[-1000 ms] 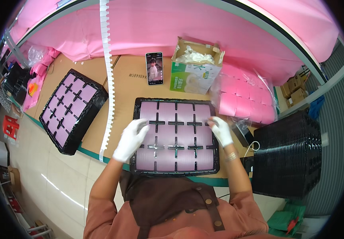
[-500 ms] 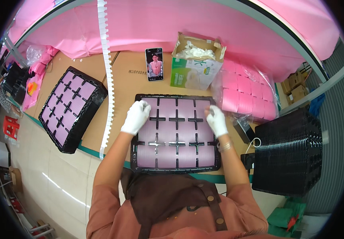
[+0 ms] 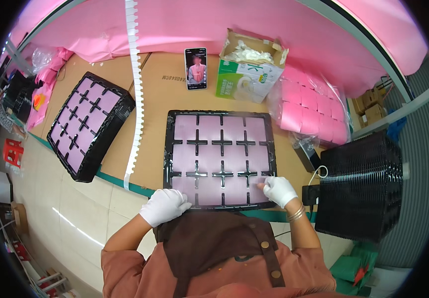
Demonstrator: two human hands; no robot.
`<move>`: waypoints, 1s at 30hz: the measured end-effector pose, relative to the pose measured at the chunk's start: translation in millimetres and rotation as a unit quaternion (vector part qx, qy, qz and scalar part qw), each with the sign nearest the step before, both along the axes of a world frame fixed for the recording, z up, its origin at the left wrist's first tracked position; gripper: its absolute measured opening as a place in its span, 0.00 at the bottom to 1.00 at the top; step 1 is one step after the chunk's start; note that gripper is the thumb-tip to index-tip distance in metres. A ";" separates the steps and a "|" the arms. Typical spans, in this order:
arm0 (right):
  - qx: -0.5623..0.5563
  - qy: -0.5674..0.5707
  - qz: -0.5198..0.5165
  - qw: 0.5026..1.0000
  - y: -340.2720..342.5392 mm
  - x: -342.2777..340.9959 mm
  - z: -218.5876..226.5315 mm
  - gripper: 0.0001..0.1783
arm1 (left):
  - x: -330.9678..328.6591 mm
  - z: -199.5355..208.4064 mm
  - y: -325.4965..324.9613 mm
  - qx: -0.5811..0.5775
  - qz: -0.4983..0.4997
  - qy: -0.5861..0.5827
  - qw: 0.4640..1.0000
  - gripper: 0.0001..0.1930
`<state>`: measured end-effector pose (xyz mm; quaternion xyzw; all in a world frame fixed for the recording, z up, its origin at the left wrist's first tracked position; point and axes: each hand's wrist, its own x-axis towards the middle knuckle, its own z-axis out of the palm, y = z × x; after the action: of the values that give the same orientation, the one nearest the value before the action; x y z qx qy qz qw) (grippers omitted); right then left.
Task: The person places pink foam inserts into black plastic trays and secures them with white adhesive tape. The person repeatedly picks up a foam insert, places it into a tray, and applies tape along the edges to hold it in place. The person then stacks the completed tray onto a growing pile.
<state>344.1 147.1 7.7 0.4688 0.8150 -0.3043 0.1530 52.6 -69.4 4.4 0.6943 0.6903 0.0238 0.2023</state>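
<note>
Both hands (image 3: 165, 206) on tray (image 3: 169, 149) near edge.

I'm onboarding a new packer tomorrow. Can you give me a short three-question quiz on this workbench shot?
1. True or false: both hands wear white gloves.
2. Which hand touches the near right corner of the black tray with pink pads? A) left hand B) right hand
3. What stands upright on the cardboard beyond the tray, left of the open carton?

Key: 1 true; 2 B; 3 a phone.
</note>
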 end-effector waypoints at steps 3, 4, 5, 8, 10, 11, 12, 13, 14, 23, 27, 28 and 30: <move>-0.001 0.186 -0.071 0.980 -13.9 -8.5 -14.8 0.16 | 20.3 1.6 12.9 0.058 0.065 -0.085 0.993 0.14; -0.075 0.319 -0.078 0.941 -21.2 -23.1 -27.2 0.13 | 29.7 -4.3 21.2 0.080 0.066 -0.114 0.988 0.14; -0.173 0.283 -0.097 0.938 -28.2 -24.7 -28.6 0.11 | 35.5 -10.2 26.5 0.101 0.066 -0.143 0.982 0.14; 0.141 0.244 -0.097 0.955 -27.3 -31.5 -14.2 0.15 | 37.6 -12.7 24.1 0.183 0.147 -0.143 0.961 0.15; 0.297 0.252 -0.176 0.904 -8.3 -6.6 -30.4 0.16 | 22.0 -14.6 10.2 0.255 0.287 -0.019 0.923 0.17; 0.315 0.192 -0.205 0.907 -1.4 4.9 -32.5 0.18 | 12.2 -15.3 2.2 0.275 0.352 0.032 0.894 0.18; 0.256 0.201 -0.231 0.917 4.8 20.3 -42.4 0.18 | 2.6 -24.2 -8.6 0.234 0.387 -0.003 0.892 0.19; 0.194 0.208 -0.253 0.925 8.5 27.8 -51.1 0.18 | -2.8 -33.7 -15.9 0.192 0.423 -0.037 0.885 0.20; 0.184 0.219 -0.269 0.920 12.0 30.4 -60.8 0.18 | -4.2 -42.6 -19.3 0.175 0.437 -0.125 0.873 0.22; 0.141 0.385 -0.356 0.840 6.2 32.1 -89.6 0.15 | 12.8 -33.3 -18.0 0.243 0.492 -0.286 0.785 0.16; 0.077 0.513 -0.337 0.785 -19.9 6.0 -41.7 0.19 | 1.2 -42.9 -46.7 0.359 0.437 -0.508 0.649 0.23; 0.035 0.563 -0.325 0.759 -31.9 -7.8 -17.5 0.21 | -0.4 -18.0 -59.3 0.315 0.442 -0.608 0.580 0.26; -0.041 0.638 -0.286 0.713 -36.1 -17.5 -5.8 0.28 | -18.0 -19.9 -86.8 0.396 0.448 -0.549 0.584 0.27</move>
<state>326.6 111.0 1.9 0.3669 0.5325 -0.5938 -0.4788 34.6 -156.2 -15.6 0.1628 0.5936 0.7593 0.2112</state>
